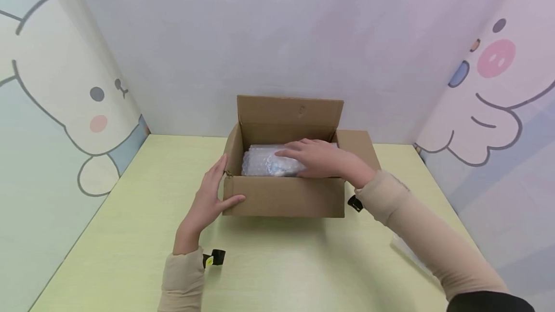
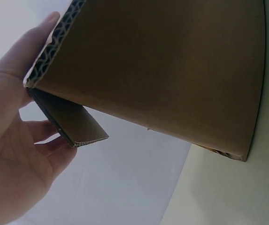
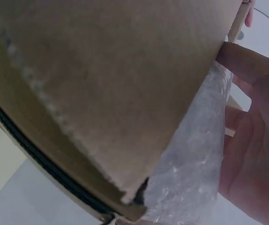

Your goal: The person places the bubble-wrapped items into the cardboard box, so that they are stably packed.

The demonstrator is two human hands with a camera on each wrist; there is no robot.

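A brown cardboard box (image 1: 284, 197) stands open on the table, its back flap upright and its right flap folded outward. Inside lies a bubble-wrapped package (image 1: 262, 160), clear and shiny; what it wraps cannot be made out. My left hand (image 1: 209, 200) holds the box at its front left corner, thumb on the front wall and fingers along the left side. In the left wrist view those fingers (image 2: 54, 157) curl beside a small flap. My right hand (image 1: 318, 158) rests on the bubble wrap (image 3: 186, 154) with its fingers spread, reaching in over the box's right side.
The pale yellow-green table (image 1: 277, 264) extends around the box. A grey-white wall (image 1: 277, 37) stands close behind it, with cartoon-printed walls on both sides. A clear, flat sheet (image 1: 412, 254) lies at the right, partly under the right sleeve.
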